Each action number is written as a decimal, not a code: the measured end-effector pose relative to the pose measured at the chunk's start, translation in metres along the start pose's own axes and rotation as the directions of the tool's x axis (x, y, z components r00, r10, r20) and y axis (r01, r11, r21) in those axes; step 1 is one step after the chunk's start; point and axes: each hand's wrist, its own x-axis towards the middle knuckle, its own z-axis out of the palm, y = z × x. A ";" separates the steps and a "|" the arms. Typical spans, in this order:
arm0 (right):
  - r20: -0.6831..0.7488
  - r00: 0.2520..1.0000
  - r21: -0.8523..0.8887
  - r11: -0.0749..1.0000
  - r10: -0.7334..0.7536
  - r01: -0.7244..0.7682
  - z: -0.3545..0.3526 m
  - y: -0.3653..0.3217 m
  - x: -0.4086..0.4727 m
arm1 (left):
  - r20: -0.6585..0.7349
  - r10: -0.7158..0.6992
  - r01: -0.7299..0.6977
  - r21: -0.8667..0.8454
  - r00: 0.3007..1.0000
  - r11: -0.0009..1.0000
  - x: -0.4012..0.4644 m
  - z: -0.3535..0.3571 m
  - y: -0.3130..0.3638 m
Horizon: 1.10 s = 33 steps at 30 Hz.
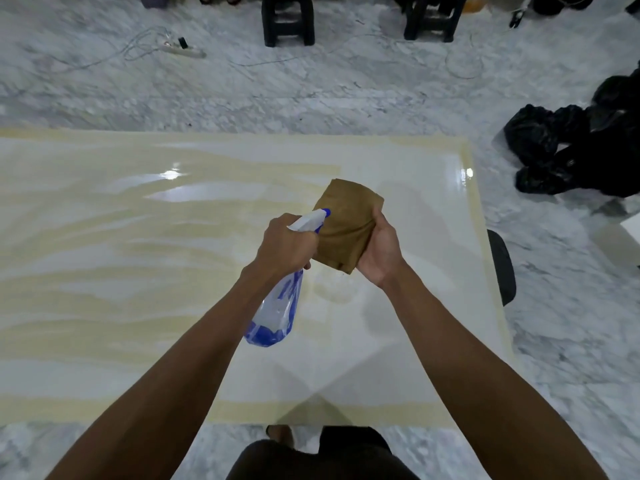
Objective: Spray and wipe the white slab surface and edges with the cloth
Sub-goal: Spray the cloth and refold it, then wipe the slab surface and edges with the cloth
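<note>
The left hand point(285, 245) grips the spray bottle point(277, 306), nozzle pointing right at the brown cloth point(346, 230), which the right hand point(379, 252) pinches just beside it. Both hang above the white slab point(138, 271), nearer its right edge.

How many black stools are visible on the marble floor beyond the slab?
2: one black plastic stool at top centre, another black stool to its right. Both are cropped by the frame edge; more may lie outside.

slab point(138, 271) left/far: open | right edge: black bags point(571, 150) near | far floor: cables, stools point(287, 19)
</note>
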 end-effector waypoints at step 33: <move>0.343 0.933 -0.754 -0.625 -0.111 0.203 -0.117 0.154 0.017 | -0.201 0.471 -0.512 -0.292 0.859 0.808 -0.067 -0.024 -0.029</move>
